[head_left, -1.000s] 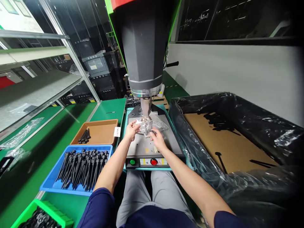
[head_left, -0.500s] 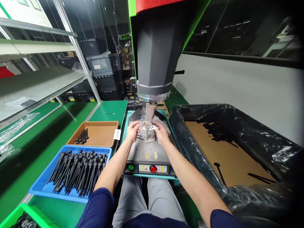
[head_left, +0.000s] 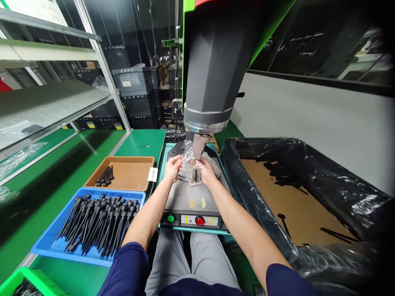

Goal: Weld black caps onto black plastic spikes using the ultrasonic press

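Clear plastic film [head_left: 187,157] is bunched up under the metal tool tip [head_left: 200,146] of a tall press-like machine [head_left: 212,70]. My left hand [head_left: 173,168] pinches the film's left side between thumb and fingertips. From the right, my right hand [head_left: 207,171] has its fingers closed at the film, close beside the tip. Between the hands stands a small pale fixture [head_left: 195,177] on the grey machine base [head_left: 182,197]. Film and fingers partly hide the fixture's top, and whether a part sits in it I cannot tell.
A blue tray [head_left: 89,257] of black bolt-like parts [head_left: 101,222] lies at left, behind it a brown tray [head_left: 132,174] with several more. Green [head_left: 170,218] and red [head_left: 200,220] buttons front the base. A black-plastic-lined box [head_left: 296,197] stands at right.
My right hand has moved slightly left, closer in to the fixture. The film has shifted, and more of it stands up left of the tip. The view has tilted slightly.
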A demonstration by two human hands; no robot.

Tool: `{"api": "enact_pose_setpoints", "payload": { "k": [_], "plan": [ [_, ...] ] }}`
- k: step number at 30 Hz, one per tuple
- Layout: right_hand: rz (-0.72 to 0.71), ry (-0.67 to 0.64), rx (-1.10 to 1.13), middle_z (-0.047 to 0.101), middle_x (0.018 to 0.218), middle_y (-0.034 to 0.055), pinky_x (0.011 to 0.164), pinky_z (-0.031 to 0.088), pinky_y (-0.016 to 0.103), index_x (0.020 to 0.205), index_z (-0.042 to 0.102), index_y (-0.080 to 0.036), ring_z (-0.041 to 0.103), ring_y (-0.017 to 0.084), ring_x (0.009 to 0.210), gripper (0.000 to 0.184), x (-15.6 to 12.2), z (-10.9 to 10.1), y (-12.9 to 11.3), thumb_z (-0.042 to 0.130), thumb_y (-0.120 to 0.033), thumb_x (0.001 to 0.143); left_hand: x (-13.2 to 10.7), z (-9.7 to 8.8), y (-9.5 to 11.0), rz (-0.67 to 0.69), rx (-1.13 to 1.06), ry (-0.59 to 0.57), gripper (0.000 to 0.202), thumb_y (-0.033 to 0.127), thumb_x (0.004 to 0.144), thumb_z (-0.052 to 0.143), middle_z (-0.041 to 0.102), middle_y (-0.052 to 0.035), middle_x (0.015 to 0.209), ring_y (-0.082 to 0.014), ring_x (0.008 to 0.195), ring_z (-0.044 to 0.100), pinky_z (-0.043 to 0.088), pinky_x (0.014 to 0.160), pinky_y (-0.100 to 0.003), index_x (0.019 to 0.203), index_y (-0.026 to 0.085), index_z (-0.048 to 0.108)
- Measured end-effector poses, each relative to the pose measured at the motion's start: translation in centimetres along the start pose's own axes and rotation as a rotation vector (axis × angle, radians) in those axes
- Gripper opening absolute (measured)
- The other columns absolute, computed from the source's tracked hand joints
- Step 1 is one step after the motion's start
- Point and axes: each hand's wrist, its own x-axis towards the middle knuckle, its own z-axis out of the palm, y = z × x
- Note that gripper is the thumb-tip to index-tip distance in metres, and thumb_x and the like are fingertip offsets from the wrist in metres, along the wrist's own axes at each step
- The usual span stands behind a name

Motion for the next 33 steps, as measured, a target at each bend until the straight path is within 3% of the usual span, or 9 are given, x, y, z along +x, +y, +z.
{"api": "enact_pose_setpoints", "payload": {
  "k": [8,17,20,23,27,30,33],
  "plan": [
    [-0.026,-0.102,-0.197,0.071,0.087,0.0026,0.083,0.048,0.035,0.09,0.07,-0.019,0.065,0.023,0.088,0.031,0.1,-1.3,-1.4,0.07,-0.042,0.069,0.2,-0.9,-0.4,-0.002,0.026,0.019,0.037,0.016,0.066,0.077,0.068,-0.0124,0.107,-0.0056,0.057,0.057,0.035,0.048,-0.019,0.101,0.011,0.066],
    [-0.018,-0.044,-0.227,0.071,0.095,0.0059,0.083,0.048,0.037,0.101,0.067,-0.019,0.064,0.024,0.089,0.042,-0.4,-0.9,-0.8,0.074,-0.039,0.065,-0.2,-1.0,-0.2,-0.018,0.064,0.034,0.038,0.017,0.066,0.077,0.066,-0.0137,0.114,-0.0048,0.057,0.056,0.036,0.049,-0.019,0.103,0.012,0.065],
    [0.044,-0.008,-0.083,0.066,0.118,0.0058,0.087,0.049,0.037,0.11,0.064,-0.023,0.062,0.025,0.106,0.046,-0.4,-1.6,-0.7,0.072,-0.039,0.066,-0.3,-1.2,-0.2,-0.012,0.086,0.031,0.037,0.017,0.066,0.076,0.066,-0.0132,0.113,-0.0043,0.056,0.055,0.035,0.048,-0.018,0.101,0.012,0.065],
    [0.12,0.117,0.136,0.056,0.135,0.0023,0.085,0.051,0.034,0.111,0.061,-0.028,0.056,0.024,0.119,0.044,0.4,-2.4,-0.9,0.07,-0.034,0.069,-0.3,-1.5,-0.3,0.006,0.122,0.029,0.037,0.019,0.066,0.077,0.067,-0.0134,0.113,-0.0046,0.055,0.054,0.033,0.046,-0.018,0.1,0.012,0.066],
    [0.242,0.13,0.428,0.062,0.125,0.0051,0.083,0.055,0.038,0.105,0.06,-0.027,0.062,0.023,0.111,0.027,1.6,-3.3,-2.1,0.057,-0.045,0.085,-0.5,-1.6,-0.1,0.034,0.164,0.024,0.038,0.022,0.064,0.078,0.067,-0.0137,0.115,-0.0054,0.055,0.053,0.033,0.045,-0.019,0.1,0.013,0.068],
    [0.264,0.084,0.533,0.064,0.12,0.0123,0.087,0.054,0.046,0.1,0.061,-0.023,0.063,0.026,0.109,0.044,1.8,-4.3,-3.1,0.037,-0.06,0.092,-0.8,-1.5,0.2,0.03,0.185,0.047,0.041,0.024,0.062,0.08,0.067,-0.013,0.117,-0.0047,0.053,0.051,0.033,0.045,-0.019,0.101,0.014,0.069],
    [0.254,0.046,0.603,0.062,0.124,0.0167,0.089,0.053,0.05,0.101,0.062,-0.019,0.06,0.028,0.115,0.056,1.8,-5.7,-3.8,0.035,-0.067,0.091,-0.9,-1.7,0.5,0.032,0.206,0.068,0.044,0.026,0.062,0.08,0.068,-0.0124,0.114,-0.0041,0.052,0.049,0.031,0.044,-0.018,0.102,0.015,0.07]
  ]
}}
